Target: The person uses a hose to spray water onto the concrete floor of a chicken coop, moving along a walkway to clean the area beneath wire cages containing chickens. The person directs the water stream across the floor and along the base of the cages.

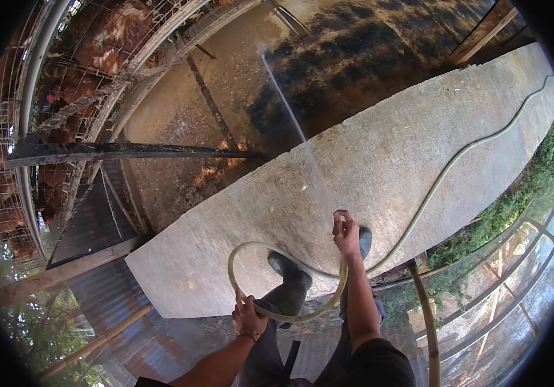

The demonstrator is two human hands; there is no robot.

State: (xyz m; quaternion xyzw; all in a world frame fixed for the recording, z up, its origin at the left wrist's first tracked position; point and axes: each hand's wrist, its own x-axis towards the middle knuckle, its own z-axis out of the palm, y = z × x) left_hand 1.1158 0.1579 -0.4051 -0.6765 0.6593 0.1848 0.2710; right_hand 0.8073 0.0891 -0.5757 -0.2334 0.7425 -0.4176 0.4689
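Note:
My right hand (pixel 345 232) is closed around the end of a green garden hose (pixel 444 171), with a water jet (pixel 284 99) shooting from it towards the upper left. The jet lands on the wet, dirty floor (pixel 238 67) beyond the walkway. Lower and to the left, my left hand (pixel 249 317) grips a loop of the same hose, which curves between my two hands. From there the hose trails along the concrete walkway (pixel 267 208) to the far right. Below my hands, my rubber boots (pixel 289 280) stand on the walkway.
Wire cages (pixel 3 130) with brown hens (pixel 112 38) line the upper left. A dark wooden beam (pixel 136 151) juts across the floor beside them. Dark droppings (pixel 349 53) cover the upper floor. Corrugated metal sheets (pixel 117 309) lie lower left; plants (pixel 494 217) and a bamboo pole (pixel 426 309) are at the right.

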